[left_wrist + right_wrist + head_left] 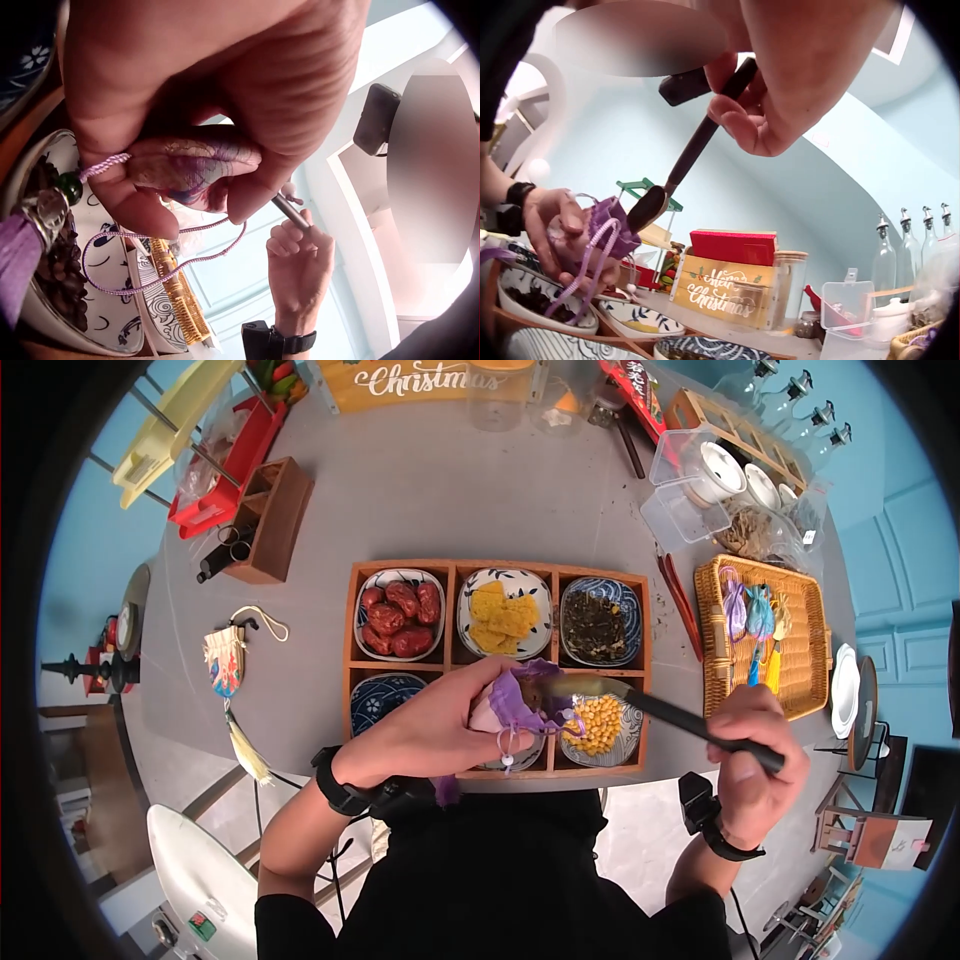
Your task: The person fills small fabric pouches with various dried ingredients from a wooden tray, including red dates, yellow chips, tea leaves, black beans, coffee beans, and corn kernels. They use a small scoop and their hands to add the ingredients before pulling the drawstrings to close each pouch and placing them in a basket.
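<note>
In the head view my left hand (415, 725) grips a small purple drawstring pouch (515, 705) over the front of a divided wooden box (451, 610). Pinched by its black handle, a spoon (665, 710) is in my right hand (752, 765). The spoon's bowl lies at the pouch's gathered mouth, also seen in the right wrist view. The box holds dishes of red dates (402, 618), yellow pieces (508, 615), dark dried leaves (597, 625) and yellow kernels (597, 726). Below the pouch, the left wrist view shows small dark pieces (64, 277) in a white dish.
On the right, a wicker tray (815, 685) holds several tasselled pouches. Another pouch (224, 658) lies at left, near a wooden holder (277, 520). Farther back stand a Christmas box (420, 388), a glass jar (497, 400), a clear plastic container (685, 510) and several glass bottles (883, 251).
</note>
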`<state>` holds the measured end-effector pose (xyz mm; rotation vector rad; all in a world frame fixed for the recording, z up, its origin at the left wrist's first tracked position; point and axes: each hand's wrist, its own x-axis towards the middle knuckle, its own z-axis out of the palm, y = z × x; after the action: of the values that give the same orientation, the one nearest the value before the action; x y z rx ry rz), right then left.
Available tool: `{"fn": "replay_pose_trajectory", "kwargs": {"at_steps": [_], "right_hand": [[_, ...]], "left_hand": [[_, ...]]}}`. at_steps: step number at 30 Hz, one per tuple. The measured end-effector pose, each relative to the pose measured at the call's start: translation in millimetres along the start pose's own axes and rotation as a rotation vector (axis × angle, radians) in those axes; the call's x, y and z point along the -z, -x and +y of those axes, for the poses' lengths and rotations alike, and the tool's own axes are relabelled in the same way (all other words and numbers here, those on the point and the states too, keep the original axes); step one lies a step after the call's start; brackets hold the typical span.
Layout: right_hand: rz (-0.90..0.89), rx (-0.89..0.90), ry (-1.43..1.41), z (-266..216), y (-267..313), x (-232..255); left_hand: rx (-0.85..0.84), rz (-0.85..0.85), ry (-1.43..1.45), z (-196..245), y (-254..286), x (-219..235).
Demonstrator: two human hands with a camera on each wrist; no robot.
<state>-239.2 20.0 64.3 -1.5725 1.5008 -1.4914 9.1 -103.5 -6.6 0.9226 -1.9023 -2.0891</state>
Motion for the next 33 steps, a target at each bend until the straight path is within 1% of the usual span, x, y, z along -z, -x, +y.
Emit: {"fn": "replay_pose_trajectory", "kwargs": {"at_steps": [2,3,4,5,6,7,8,9,10,11,12,13,14,15,16,17,18,19,21,22,24,25,26,28,30,32,33], "right_hand": [[0.111,0.038,-0.069,15,3,11],[0.141,0.042,-0.06,20,1,16],[0.142,0.02,-0.069,24,-3,19],[0.162,-0.07,-0.009,29,-7,18],[0.187,-0.162,0.052,33,-10,18],[0.144,-0.243,0.127,33,-13,17],[0.15,-0.246,0.128,37,-12,19],[0.086,-0.263,0.114,42,-11,21],[0.018,-0.282,0.1,45,-11,21],[-0.024,-0.304,0.087,43,-12,19],[-0.106,-0.272,0.127,45,-14,19],[-0.124,-0.283,0.16,47,-17,14],[-0.138,-0.294,0.195,50,-20,10],[-0.134,-0.296,0.197,53,-21,11],[-0.087,-0.298,0.165,56,-22,12],[-0.043,-0.298,0.132,59,-23,12],[-0.047,-0.295,0.129,60,-25,14],[-0.015,-0.31,0.102,62,-26,17],[0.041,-0.326,0.056,66,-28,14],[0.046,-0.329,0.056,71,-28,14],[-0.053,-0.288,0.103,78,-27,13],[-0.096,-0.272,0.135,78,-24,14],[-0.099,-0.271,0.136,78,-22,16],[-0.016,-0.298,0.029,77,-19,20],[-0.028,-0.275,0.06,79,-20,22],[-0.061,-0.324,0.07,82,-18,25],[-0.047,-0.356,0.054,81,-16,22]], "left_hand": [[0.033,-0.013,0.028,1,0,2],[0.031,-0.011,0.032,1,3,2],[-0.053,0.039,-0.004,0,8,3],[-0.14,0.083,-0.045,0,13,4],[-0.142,0.07,-0.05,0,18,5],[-0.131,0.116,0.066,-1,25,4],[-0.118,0.168,0.184,-1,32,3],[-0.1,0.2,0.219,3,37,3],[-0.096,0.203,0.222,6,41,5],[-0.059,0.204,0.181,8,44,7],[-0.023,0.203,0.139,9,46,8],[-0.021,0.199,0.141,7,46,8],[0.012,0.199,0.205,6,47,9],[0.043,0.201,0.268,5,47,9],[0.043,0.199,0.268,1,48,10],[-0.026,0.162,0.339,-6,49,10],[-0.095,0.128,0.409,-10,50,9],[-0.094,0.132,0.408,-10,52,9],[-0.062,0.112,0.627,-8,56,9],[-0.06,0.107,0.625,-10,56,9],[-0.161,0.129,0.656,-16,56,12],[-0.135,0.204,0.598,-15,59,9],[-0.136,0.206,0.599,-17,58,10],[-0.204,0.161,0.472,-23,60,11],[-0.183,0.191,0.459,-15,59,4],[-0.109,0.249,0.295,-13,56,3],[-0.109,0.247,0.295,-13,56,3]]}}
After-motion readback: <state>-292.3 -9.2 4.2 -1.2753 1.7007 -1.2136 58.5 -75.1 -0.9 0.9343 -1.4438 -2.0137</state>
